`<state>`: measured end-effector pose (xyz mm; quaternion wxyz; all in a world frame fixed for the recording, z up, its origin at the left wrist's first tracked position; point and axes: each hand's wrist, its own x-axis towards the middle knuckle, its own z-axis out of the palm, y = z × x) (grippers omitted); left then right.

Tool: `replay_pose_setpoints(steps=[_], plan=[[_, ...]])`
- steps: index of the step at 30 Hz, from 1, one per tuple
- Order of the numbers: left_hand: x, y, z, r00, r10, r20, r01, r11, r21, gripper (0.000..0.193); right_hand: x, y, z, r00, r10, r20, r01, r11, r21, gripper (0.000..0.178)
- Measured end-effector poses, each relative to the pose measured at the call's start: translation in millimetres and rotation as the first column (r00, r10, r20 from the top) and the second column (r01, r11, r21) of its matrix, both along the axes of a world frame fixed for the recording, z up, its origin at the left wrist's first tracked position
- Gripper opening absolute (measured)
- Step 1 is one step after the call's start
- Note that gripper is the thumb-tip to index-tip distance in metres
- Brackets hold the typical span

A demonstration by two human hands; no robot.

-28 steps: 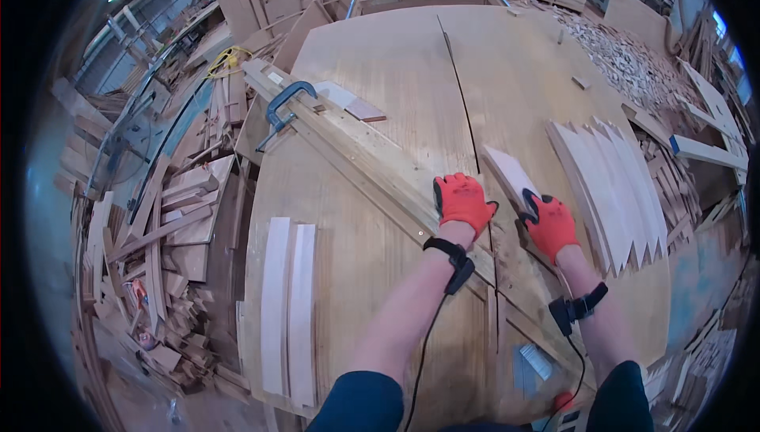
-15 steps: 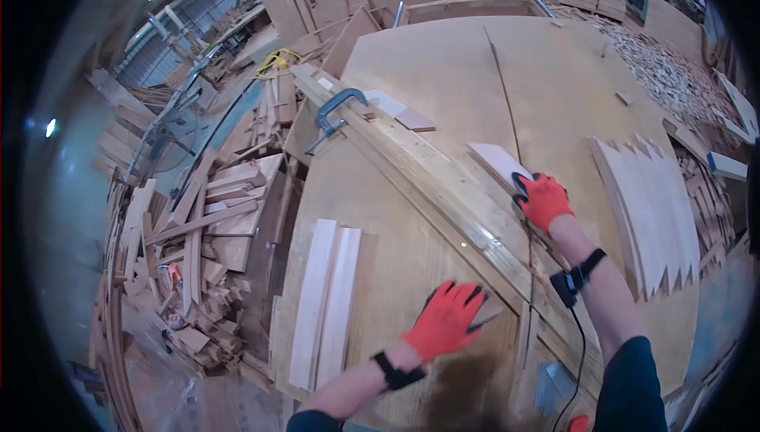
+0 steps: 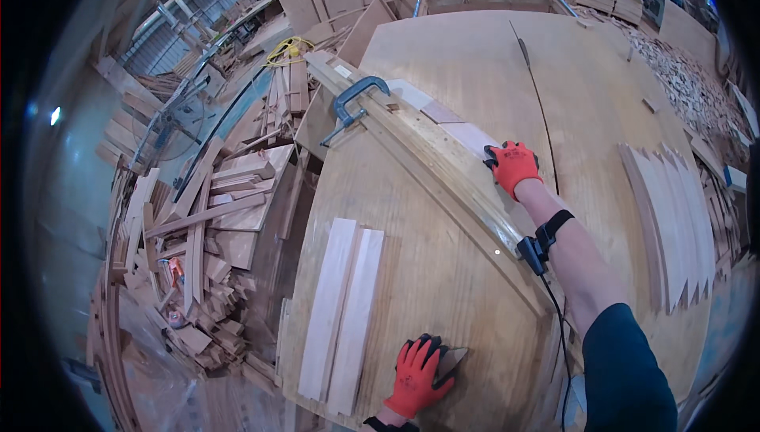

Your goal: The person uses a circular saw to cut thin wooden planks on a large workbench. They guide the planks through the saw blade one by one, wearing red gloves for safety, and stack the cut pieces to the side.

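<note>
My right hand (image 3: 516, 168), in a red glove with dark fingertips, grips the near end of a pale wooden strip (image 3: 470, 138). That strip lies along the far side of a long straight wooden beam (image 3: 427, 151), its far end against another short piece (image 3: 412, 95). A blue C-clamp (image 3: 358, 101) holds the beam's far end to the plywood table (image 3: 443, 274). Near the table's front edge, my left hand (image 3: 415, 378), gloved alike, has its thumb and fingers about a small dark-edged wood offcut (image 3: 451, 361).
Two pale boards (image 3: 342, 313) lie side by side at the left. Several point-ended boards (image 3: 673, 226) stand in a row at the right. A heap of scrap wood (image 3: 206, 274) is left of the table. A black cable (image 3: 562, 353) hangs from my right wrist.
My right hand has moved left and away from me, bringing the strip against the beam, end to end with the other piece. My left hand has drawn back toward the front edge with the offcut.
</note>
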<state>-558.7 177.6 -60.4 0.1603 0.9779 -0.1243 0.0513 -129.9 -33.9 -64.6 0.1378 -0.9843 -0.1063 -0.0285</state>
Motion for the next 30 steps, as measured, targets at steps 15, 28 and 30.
replay_pose_setpoints(steps=[15, 28, 30], plan=[[150.0, -70.4, 59.4, 0.985, -0.088, 0.151, 0.135, 0.933, -0.334, 0.065, -205.1, -83.8, 63.4, 0.913, 0.409, -0.012, -0.374, 0.848, 0.376, 0.047], [186.8, -69.0, 37.7, 0.983, -0.049, 0.178, 0.034, 0.996, 0.089, 0.078, -140.8, -329.0, 75.8, 0.885, -0.208, -0.417, 0.248, -0.548, 0.799, 0.048], [203.9, -30.4, 11.5, 0.978, 0.069, 0.195, -0.103, 0.980, 0.168, 0.075, -149.6, -352.7, 33.2, 0.922, -0.134, -0.365, 0.353, -0.102, 0.930, 0.047]])
